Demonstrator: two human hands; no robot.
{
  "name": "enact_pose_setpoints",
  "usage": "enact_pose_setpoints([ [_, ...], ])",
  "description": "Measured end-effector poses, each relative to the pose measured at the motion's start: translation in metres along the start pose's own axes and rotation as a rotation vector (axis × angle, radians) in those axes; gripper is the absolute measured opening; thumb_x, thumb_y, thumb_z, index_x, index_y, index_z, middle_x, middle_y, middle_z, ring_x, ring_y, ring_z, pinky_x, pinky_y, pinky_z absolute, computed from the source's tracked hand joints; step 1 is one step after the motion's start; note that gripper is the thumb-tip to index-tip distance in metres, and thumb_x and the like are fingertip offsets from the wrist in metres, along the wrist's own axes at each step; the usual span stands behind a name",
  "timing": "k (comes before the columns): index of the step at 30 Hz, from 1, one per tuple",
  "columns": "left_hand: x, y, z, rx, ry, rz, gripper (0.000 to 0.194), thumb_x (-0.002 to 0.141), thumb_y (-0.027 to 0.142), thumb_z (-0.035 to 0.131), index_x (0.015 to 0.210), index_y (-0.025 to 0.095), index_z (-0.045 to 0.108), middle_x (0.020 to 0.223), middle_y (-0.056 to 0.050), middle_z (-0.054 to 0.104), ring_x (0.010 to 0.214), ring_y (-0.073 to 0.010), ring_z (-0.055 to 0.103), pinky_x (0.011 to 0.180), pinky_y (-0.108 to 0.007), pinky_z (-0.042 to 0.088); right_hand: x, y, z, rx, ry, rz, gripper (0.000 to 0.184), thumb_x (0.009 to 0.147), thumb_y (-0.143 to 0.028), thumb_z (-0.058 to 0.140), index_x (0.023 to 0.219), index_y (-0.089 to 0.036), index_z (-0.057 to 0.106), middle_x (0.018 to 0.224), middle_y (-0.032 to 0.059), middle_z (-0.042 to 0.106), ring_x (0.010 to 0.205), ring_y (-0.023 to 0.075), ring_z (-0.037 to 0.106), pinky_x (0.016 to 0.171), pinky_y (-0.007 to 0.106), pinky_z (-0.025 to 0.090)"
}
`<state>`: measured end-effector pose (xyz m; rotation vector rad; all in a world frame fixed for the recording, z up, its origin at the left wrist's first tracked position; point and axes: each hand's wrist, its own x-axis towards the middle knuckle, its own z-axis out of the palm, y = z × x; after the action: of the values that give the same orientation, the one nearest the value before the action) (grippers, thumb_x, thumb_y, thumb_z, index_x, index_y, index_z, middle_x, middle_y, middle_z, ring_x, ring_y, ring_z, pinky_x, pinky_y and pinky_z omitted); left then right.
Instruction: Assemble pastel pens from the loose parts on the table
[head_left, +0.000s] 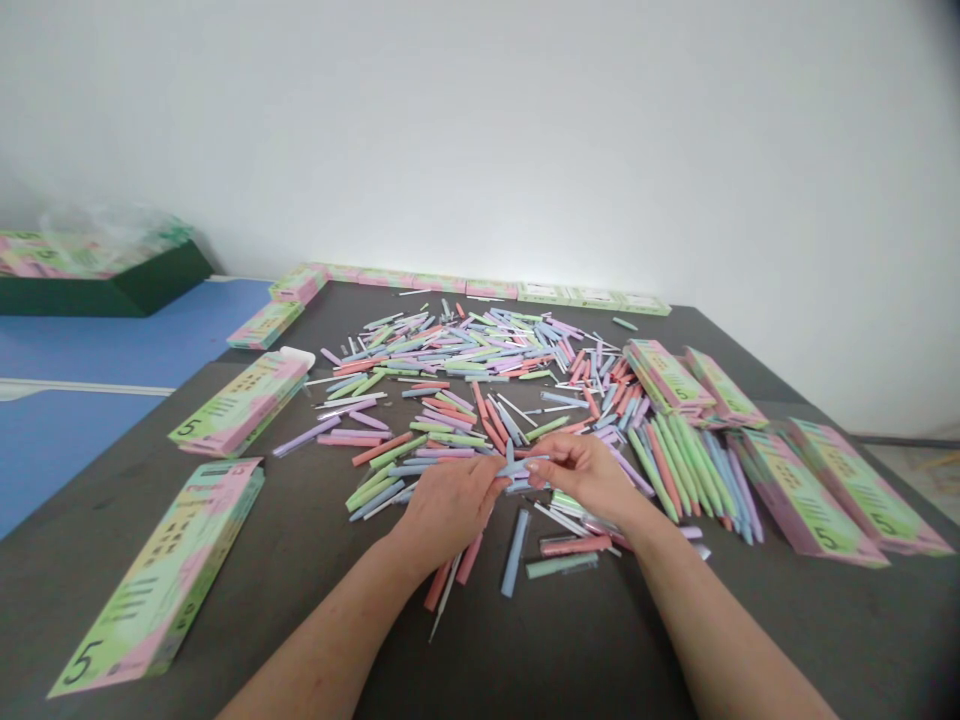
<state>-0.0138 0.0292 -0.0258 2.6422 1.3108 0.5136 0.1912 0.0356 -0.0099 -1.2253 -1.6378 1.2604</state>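
Above the near edge of a heap of pen parts point(465, 350), my left hand point(454, 497) and my right hand point(589, 478) meet with fingertips close together. Between them lies a light blue pen piece point(525, 465), pinched at its left end by my left hand and at its right end by my right hand. Whether it is one part or two joined parts, I cannot tell. Just below my hands, a blue barrel point(514, 553), a red barrel point(575, 545) and a green barrel point(561, 566) lie on the table. Red barrels and a thin white refill point(445, 598) stick out beneath my left hand.
A row of green pens point(686, 465) with some red, blue and purple lies at right. Pink-and-green boxes point(157, 580) stand at left, more boxes point(806, 495) at right, and a box row point(487, 289) lines the back edge. A dark green bin point(112, 285) sits on the blue surface point(82, 440).
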Motion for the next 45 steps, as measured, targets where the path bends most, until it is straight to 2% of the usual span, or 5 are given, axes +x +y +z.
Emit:
enact_pose_setpoints([
  [7,-0.001,0.000,0.003,0.015,0.028,0.043,0.027,0.097,0.030,0.040,0.112,0.020,0.059,0.097,-0.005,0.073,0.087,-0.0219,0.068,0.071,-0.032,0.049,0.002,0.004,0.006,-0.036,0.001,0.085,0.051,0.081,-0.059,0.055,0.054,-0.016,0.058,0.040,-0.0011,0.051,0.037,0.0097,0.048,0.041,0.022,0.038],
  [14,0.001,0.002,-0.006,-0.008,-0.036,-0.028,0.027,0.097,0.032,0.039,0.108,0.021,0.061,0.095,-0.004,0.073,0.086,-0.0228,0.068,0.073,-0.033,0.049,-0.002,0.001,0.000,0.040,-0.027,-0.048,0.028,0.076,-0.037,0.072,0.095,-0.018,0.064,0.086,0.0031,0.070,0.072,0.0139,0.063,0.065,0.025,0.049],
  [27,-0.002,0.000,0.003,0.020,0.024,0.039,0.025,0.097,0.029,0.039,0.109,0.019,0.059,0.094,-0.006,0.072,0.085,-0.0215,0.068,0.070,-0.032,0.049,0.002,0.000,0.009,-0.016,0.043,0.136,0.054,0.076,-0.066,0.057,0.053,-0.017,0.058,0.039,-0.0005,0.053,0.034,0.0095,0.049,0.036,0.020,0.039],
  [35,0.001,0.002,-0.004,0.005,-0.059,-0.051,0.029,0.098,0.032,0.036,0.108,0.019,0.060,0.093,-0.006,0.073,0.084,-0.0232,0.068,0.071,-0.033,0.048,0.004,0.004,0.010,0.163,0.038,0.061,0.035,0.070,-0.046,0.075,0.085,-0.016,0.064,0.058,-0.0025,0.063,0.047,0.0098,0.058,0.047,0.021,0.048],
  [45,0.003,0.004,-0.007,-0.034,-0.066,-0.091,0.031,0.098,0.033,0.035,0.108,0.019,0.061,0.088,-0.006,0.073,0.083,-0.0235,0.068,0.069,-0.032,0.047,0.004,0.003,0.010,0.148,0.071,0.049,0.031,0.070,-0.041,0.076,0.084,-0.015,0.066,0.058,-0.0017,0.064,0.049,0.0105,0.058,0.047,0.022,0.046],
])
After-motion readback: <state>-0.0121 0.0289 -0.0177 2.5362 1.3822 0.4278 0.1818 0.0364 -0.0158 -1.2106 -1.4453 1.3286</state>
